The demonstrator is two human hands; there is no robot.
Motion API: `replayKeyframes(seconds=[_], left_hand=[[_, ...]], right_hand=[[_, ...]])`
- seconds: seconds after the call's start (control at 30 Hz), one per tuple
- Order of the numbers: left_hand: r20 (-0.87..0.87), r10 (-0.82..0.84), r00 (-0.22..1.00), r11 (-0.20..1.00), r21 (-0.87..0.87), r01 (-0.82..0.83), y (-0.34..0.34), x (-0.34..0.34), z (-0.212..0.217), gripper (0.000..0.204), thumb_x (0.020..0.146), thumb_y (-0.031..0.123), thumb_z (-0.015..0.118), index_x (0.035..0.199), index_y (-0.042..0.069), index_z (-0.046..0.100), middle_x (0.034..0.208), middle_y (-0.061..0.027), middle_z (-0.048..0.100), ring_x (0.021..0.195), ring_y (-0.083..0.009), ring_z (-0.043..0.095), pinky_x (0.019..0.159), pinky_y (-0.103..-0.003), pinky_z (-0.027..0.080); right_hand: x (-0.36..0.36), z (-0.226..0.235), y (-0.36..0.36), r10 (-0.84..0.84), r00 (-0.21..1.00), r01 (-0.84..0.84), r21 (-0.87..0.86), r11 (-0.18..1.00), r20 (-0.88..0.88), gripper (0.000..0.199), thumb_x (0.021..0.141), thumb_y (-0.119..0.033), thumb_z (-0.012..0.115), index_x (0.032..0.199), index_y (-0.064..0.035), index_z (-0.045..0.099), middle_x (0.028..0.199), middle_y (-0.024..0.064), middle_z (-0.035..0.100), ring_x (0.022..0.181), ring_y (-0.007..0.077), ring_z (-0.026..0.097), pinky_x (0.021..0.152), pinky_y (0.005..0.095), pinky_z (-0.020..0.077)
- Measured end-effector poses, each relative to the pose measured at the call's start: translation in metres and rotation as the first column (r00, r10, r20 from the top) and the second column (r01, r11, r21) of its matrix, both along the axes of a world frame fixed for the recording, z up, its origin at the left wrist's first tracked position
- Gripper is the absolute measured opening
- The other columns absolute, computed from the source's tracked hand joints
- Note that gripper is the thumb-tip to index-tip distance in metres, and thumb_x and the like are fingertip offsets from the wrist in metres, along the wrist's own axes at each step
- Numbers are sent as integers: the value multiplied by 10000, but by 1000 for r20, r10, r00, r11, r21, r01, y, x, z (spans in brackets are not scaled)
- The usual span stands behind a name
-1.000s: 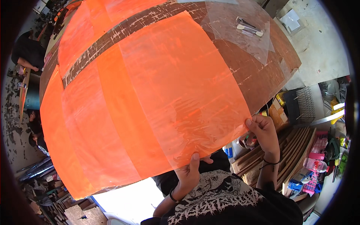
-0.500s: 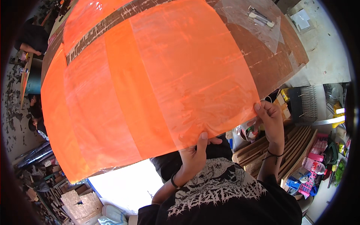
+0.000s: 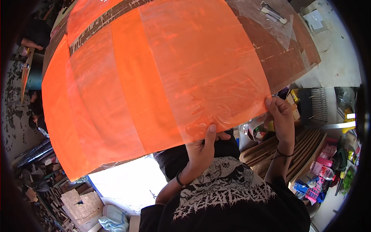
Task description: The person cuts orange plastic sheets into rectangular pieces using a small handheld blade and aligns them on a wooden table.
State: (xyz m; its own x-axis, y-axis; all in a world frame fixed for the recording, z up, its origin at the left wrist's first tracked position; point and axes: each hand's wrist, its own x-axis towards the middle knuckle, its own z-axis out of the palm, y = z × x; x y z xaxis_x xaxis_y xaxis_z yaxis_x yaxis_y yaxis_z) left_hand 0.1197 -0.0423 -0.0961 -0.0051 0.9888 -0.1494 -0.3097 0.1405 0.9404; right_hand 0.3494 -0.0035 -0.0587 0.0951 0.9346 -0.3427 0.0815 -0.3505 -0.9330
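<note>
A large orange plastic sheet [image 3: 145,81] lies over the brown worktable [image 3: 278,58], with paler and deeper orange bands running across it. Its near edge hangs past the table edge toward my body. Along that edge my left hand [image 3: 203,150] pinches the sheet, thumb on top and fingers underneath. At the near right corner my right hand [image 3: 281,116] grips the sheet between thumb and fingers. The plastic puckers between the two hands. Behind it, another orange sheet [image 3: 91,15] rests at the far left of the table.
Clear plastic film [image 3: 276,29] with metal-looking tools [image 3: 273,13] on it lies at the far right. Curved wooden strips [image 3: 305,150] and a pink basket [image 3: 322,170] stand low on the right. Wood scraps [image 3: 83,207] pile at lower left. Other people [image 3: 36,110] are at the far left.
Both hands have shifted slightly away from my body, still holding the sheet. Its near edge and near left corner have moved a little farther up the view.
</note>
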Motion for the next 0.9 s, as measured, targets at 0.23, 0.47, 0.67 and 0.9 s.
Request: replayKeyframes(seconds=[0.23, 0.47, 0.67, 0.9], left_hand=[[-22, -20, 1000, 997, 69, 22, 0, 1, -7, 179, 982, 127, 510, 964, -8, 625, 749, -58, 684, 710, -97, 637, 643, -225, 485], [56, -60, 997, 998, 26, 58, 3, 5, -4, 150, 972, 106, 527, 969, -15, 616, 779, -67, 684, 734, -122, 656, 676, -241, 499], [31, -80, 996, 996, 29, 79, 5, 6, -5, 152, 966, 91, 532, 977, -25, 630, 816, -79, 689, 773, -130, 663, 724, -254, 504], [-88, -213, 973, 977, -10, 213, -4, 3, -4, 183, 946, 82, 555, 1050, -37, 648, 871, -68, 698, 821, -132, 653, 771, -261, 504]], right_hand=[[-1, 1, 2, -2, 1000, 2, -9, 1000, 2, 320, 953, -292, 579, 967, 20, 645, 775, 71, 688, 585, 114, 659, 438, 194, 465], [-2, 1, 0, -21, 1000, 21, -29, 999, -12, 318, 958, -295, 570, 974, 16, 634, 781, 66, 687, 608, 118, 669, 451, 193, 476], [34, 19, 17, -193, 931, 134, 204, 970, 309, 349, 974, -338, 525, 911, -26, 666, 740, 44, 661, 607, 71, 589, 530, 209, 452], [105, 48, 175, -326, 739, -196, 651, 734, 590, 376, 979, -308, 514, 1186, -7, 600, 1008, 51, 663, 824, 88, 576, 726, 226, 451]])
